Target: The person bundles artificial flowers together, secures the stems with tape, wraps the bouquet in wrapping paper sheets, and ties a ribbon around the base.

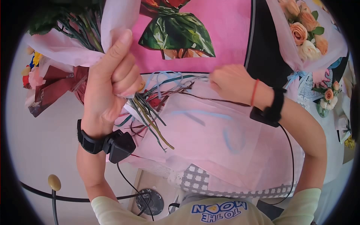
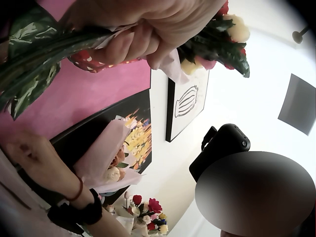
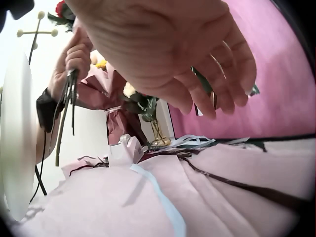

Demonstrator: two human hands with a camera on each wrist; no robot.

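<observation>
My left hand [image 1: 112,78] grips a bouquet by its gathered green stems [image 1: 150,120], thumb pointing up. Pale pink wrapping paper [image 1: 71,52] surrounds the stems above the fist, while their cut ends stick out below it. Red and cream flowers [image 2: 236,30] of this bouquet show beyond the hand in the left wrist view. My right hand [image 1: 234,82] hovers above the far side of the table, its fingers loosely bent with nothing in them. Beneath it lie pale pink paper sheets [image 1: 202,146] and a light blue ribbon [image 3: 160,195].
A pink floral picture [image 1: 228,30] stands at the back. Loose ribbons and stems lie along its foot, near a white tape dispenser [image 3: 126,150]. A maroon-wrapped bouquet [image 1: 62,84] is at the left; a peach rose bouquet [image 1: 300,33] is at the back right.
</observation>
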